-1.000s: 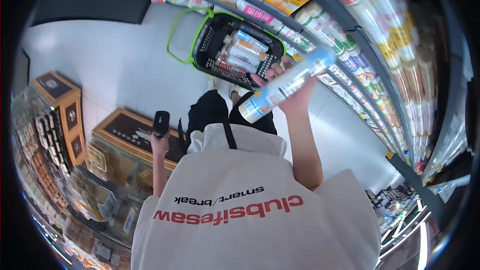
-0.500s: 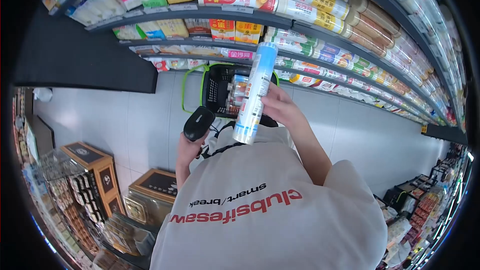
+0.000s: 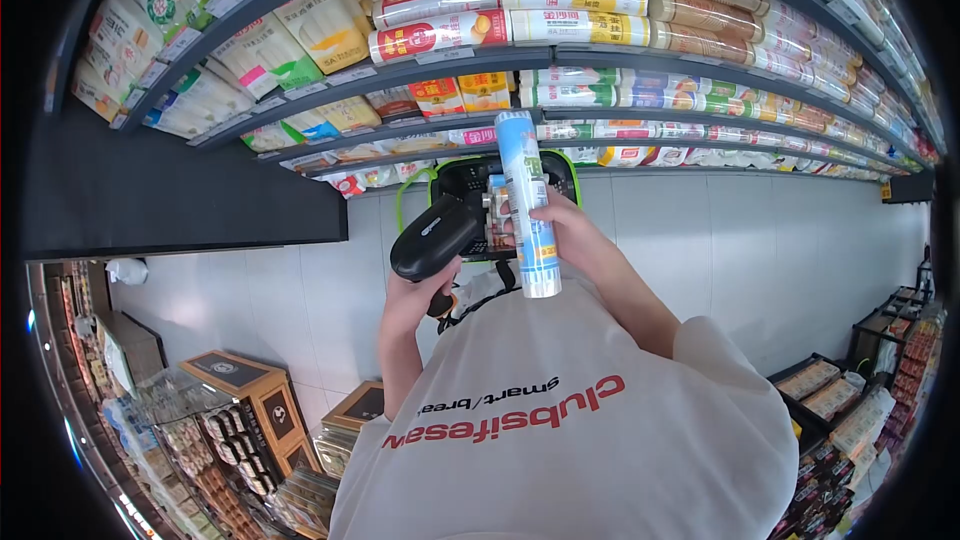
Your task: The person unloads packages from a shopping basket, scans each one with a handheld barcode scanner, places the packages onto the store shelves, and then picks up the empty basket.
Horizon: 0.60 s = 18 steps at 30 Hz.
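Note:
My right hand [image 3: 567,222] grips a long blue-and-white cylindrical pack of dried noodles [image 3: 524,180], upright in front of my chest and tilted slightly. My left hand [image 3: 412,290] is wrapped round the handle of a black handheld barcode scanner [image 3: 436,238], whose head sits close to the left of the pack. Beyond both hands a black shopping basket [image 3: 455,178] with a green rim stands by the shelves. Several packs [image 3: 496,210] lie in it, partly hidden behind the noodle pack.
Curved-looking shelves [image 3: 470,55] full of noodle packs [image 3: 575,28] run across the front. A dark panel [image 3: 170,195] juts out at left. Wooden display stands [image 3: 262,410] are at lower left, and a rack of goods [image 3: 825,390] is at lower right. Grey tiled floor [image 3: 690,225] lies between.
The scanner has come up and right, nearer the noodle pack. The pack now leans the other way, its top tipped left. The view has shifted, showing more shelf at upper left.

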{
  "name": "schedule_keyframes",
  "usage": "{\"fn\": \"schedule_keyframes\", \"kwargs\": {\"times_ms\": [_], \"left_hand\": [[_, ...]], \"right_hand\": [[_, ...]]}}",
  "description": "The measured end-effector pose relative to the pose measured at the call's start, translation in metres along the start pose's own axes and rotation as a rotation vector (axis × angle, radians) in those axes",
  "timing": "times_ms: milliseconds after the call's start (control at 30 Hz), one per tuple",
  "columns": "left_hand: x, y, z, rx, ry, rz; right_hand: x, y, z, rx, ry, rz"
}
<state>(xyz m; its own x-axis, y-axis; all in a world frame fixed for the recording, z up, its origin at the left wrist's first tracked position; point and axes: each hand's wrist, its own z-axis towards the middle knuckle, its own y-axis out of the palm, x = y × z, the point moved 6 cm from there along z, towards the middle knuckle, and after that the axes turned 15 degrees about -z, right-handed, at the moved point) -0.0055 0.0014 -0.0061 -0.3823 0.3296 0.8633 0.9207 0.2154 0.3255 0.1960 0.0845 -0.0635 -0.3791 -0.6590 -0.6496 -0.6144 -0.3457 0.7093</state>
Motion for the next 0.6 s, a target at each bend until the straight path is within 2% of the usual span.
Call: {"fn": "schedule_keyframes", "kwargs": {"times_ms": [233, 367, 400, 500, 533, 600], "left_hand": [[0.005, 0.01, 0.003, -0.005, -0.017, 0.028], [0.008, 0.011, 0.008, -0.018, -0.018, 0.075], [0.009, 0.011, 0.01, -0.031, -0.018, 0.069], [0.008, 0.012, 0.019, -0.068, -0.02, 0.06], [0.008, 0.013, 0.021, -0.077, -0.023, 0.067], [0.01, 0.014, 0.025, -0.085, -0.025, 0.074]], "right_hand": [[-0.031, 0.002, -0.012, 0.194, -0.222, -0.615], [-0.042, 0.007, -0.017, 0.245, -0.333, -0.72], [-0.04, 0.008, -0.018, 0.315, -0.259, -0.745], [-0.009, -0.002, -0.003, 0.244, 0.023, -0.218], [-0.001, -0.003, 0.001, 0.23, 0.012, -0.059], [0.005, -0.004, 0.0, 0.201, 0.032, 0.011]]}}
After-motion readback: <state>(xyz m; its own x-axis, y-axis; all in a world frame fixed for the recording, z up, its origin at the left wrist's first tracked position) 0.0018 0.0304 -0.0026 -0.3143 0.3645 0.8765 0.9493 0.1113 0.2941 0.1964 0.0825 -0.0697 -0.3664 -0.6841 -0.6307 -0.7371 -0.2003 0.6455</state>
